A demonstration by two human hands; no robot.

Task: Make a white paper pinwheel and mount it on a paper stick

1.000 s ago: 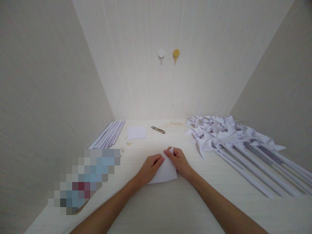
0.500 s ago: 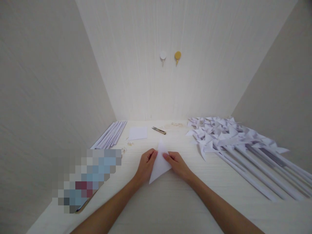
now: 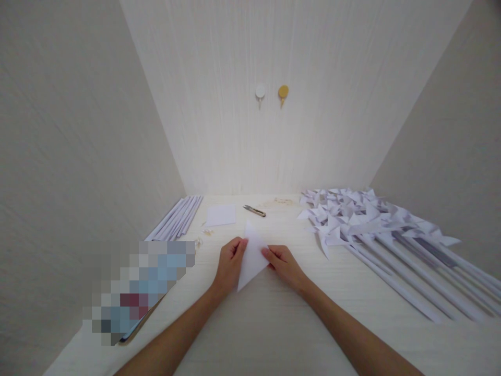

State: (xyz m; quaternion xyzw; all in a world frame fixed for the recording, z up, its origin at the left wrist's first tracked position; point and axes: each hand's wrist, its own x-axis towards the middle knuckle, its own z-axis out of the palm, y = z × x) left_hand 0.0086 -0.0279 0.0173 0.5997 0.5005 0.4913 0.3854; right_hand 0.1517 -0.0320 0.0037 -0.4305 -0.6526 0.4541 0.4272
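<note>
Soft, even light — brightest along the table's (image 3: 274, 324) far edge — casts only faint shadows. Wide-angle distortion bends the walls outward at the frame's sides. A pixelated patch (image 3: 136, 287) masks something, perhaps a device, at the table's left edge.

Two hands are seen at the centre of the frame, the left hand (image 3: 229, 262) and the right hand (image 3: 285, 263), with one folded white paper triangle (image 3: 252, 254) between them. One flat white paper square (image 3: 221, 214) is counted above them, and one small cutter (image 3: 254, 210) beside it. Two round wall hooks are counted at upper centre, one white hook (image 3: 260, 92) and one yellow hook (image 3: 283, 92). One bundle of rolled paper sticks (image 3: 175, 219) is seen at left, its number not countable. A pile of paper pinwheels (image 3: 352, 214) is spread at right, too overlapped to be counted. One blurred-out object (image 3: 136, 284) is seen at lower left.
</note>
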